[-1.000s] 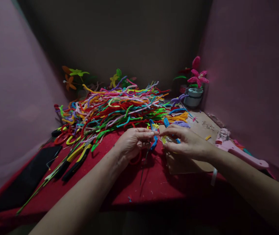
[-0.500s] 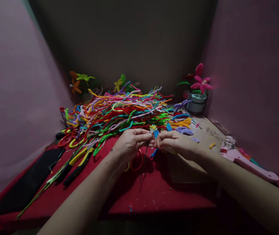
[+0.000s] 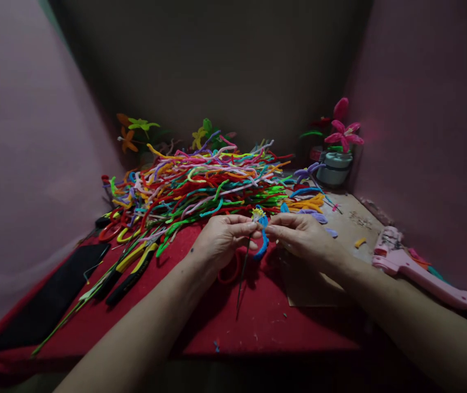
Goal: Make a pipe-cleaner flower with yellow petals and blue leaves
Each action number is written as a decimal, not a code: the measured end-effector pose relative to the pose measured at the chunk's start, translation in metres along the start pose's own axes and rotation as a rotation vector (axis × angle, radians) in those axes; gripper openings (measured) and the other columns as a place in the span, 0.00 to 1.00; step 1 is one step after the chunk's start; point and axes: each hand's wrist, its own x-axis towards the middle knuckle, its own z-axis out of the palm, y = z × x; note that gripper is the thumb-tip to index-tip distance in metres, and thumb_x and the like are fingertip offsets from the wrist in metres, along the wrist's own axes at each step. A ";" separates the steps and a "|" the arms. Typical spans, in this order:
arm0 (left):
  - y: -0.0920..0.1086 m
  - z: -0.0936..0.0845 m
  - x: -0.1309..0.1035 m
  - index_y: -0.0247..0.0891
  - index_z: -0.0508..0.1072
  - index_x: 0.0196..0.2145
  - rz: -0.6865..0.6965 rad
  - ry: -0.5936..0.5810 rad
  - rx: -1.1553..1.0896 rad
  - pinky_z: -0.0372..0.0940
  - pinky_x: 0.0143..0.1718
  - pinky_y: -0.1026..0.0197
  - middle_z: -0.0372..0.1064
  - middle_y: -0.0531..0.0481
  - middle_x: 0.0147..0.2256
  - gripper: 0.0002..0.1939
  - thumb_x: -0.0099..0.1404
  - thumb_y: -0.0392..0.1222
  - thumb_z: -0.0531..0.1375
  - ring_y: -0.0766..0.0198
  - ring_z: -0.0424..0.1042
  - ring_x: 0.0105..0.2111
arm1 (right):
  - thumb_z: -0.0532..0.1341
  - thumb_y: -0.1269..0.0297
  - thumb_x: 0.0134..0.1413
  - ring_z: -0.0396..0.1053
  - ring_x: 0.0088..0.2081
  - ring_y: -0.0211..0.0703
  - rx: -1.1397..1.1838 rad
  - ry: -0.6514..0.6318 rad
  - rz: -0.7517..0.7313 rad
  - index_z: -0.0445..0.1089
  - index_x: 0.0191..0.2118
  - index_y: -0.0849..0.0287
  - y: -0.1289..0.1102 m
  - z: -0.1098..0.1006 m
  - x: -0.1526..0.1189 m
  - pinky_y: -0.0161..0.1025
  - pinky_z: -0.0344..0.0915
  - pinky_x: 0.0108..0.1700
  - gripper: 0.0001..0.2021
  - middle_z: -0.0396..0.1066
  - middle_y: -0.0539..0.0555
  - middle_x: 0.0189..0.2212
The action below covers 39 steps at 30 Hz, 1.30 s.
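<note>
Near the middle of the table, my left hand [image 3: 226, 240] pinches a thin dark stem [image 3: 241, 284] just below a small cluster of yellow tips [image 3: 258, 213]. The stem's lower end points down toward me. My right hand [image 3: 299, 234] is closed, thumb and fingertips together, against the blue fuzzy piece [image 3: 262, 248] beside the cluster. This blue piece curves down between my two hands. Another bit of blue [image 3: 285, 208] shows just above my right fingers. The fingertips of both hands nearly meet.
A big pile of colourful fuzzy stems [image 3: 201, 185] lies behind my hands. Yellow-black pliers [image 3: 135, 273] and a black flat case [image 3: 49, 300] lie left. A cardboard sheet [image 3: 319, 289] and a pink glue gun [image 3: 421, 273] are right. Pink flowers stand in a pot [image 3: 335, 168].
My right hand has turned and its fingers now lie closer to the yellow cluster. More of the curved blue piece shows between my hands. The view has shifted slightly.
</note>
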 end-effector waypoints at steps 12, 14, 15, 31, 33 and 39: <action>-0.005 0.007 -0.001 0.28 0.72 0.24 -0.083 -0.082 -0.049 0.66 0.23 0.66 0.72 0.46 0.20 0.02 0.52 0.30 0.63 0.68 0.70 0.18 | 0.63 0.55 0.45 0.57 0.21 0.31 0.057 0.038 -0.042 0.68 0.24 0.60 0.009 0.003 0.000 0.32 0.52 0.24 0.13 0.63 0.46 0.19; -0.005 0.009 -0.002 0.28 0.72 0.23 -0.072 -0.081 -0.042 0.66 0.24 0.65 0.71 0.46 0.20 0.03 0.51 0.30 0.64 0.68 0.70 0.18 | 0.63 0.55 0.45 0.55 0.21 0.31 0.055 0.065 -0.040 0.67 0.24 0.60 0.008 0.004 0.000 0.32 0.51 0.23 0.13 0.61 0.46 0.18; -0.005 0.010 -0.002 0.28 0.72 0.23 -0.064 -0.083 -0.039 0.66 0.24 0.65 0.71 0.47 0.20 0.03 0.51 0.30 0.64 0.68 0.70 0.18 | 0.63 0.55 0.45 0.55 0.21 0.32 0.054 0.076 -0.039 0.67 0.24 0.60 0.008 0.005 0.000 0.32 0.52 0.23 0.13 0.61 0.46 0.18; -0.017 0.013 -0.002 0.30 0.72 0.26 0.102 -0.116 -0.066 0.65 0.25 0.66 0.70 0.49 0.22 0.06 0.52 0.36 0.64 0.69 0.70 0.22 | 0.60 0.53 0.50 0.67 0.25 0.38 0.178 0.077 -0.049 0.64 0.28 0.58 0.013 0.014 -0.004 0.37 0.64 0.30 0.12 0.68 0.48 0.22; -0.017 0.012 -0.002 0.31 0.72 0.27 0.084 -0.137 -0.071 0.63 0.24 0.67 0.69 0.50 0.21 0.06 0.53 0.37 0.63 0.69 0.69 0.21 | 0.60 0.54 0.50 0.67 0.26 0.38 0.168 0.075 -0.054 0.65 0.29 0.58 0.013 0.014 -0.004 0.37 0.64 0.31 0.12 0.68 0.48 0.22; -0.014 0.013 -0.005 0.32 0.71 0.25 0.070 -0.137 -0.061 0.60 0.21 0.67 0.67 0.52 0.19 0.04 0.53 0.35 0.62 0.69 0.66 0.19 | 0.61 0.58 0.49 0.67 0.29 0.37 0.167 0.121 -0.074 0.69 0.33 0.57 0.013 0.014 -0.006 0.35 0.63 0.31 0.09 0.70 0.49 0.26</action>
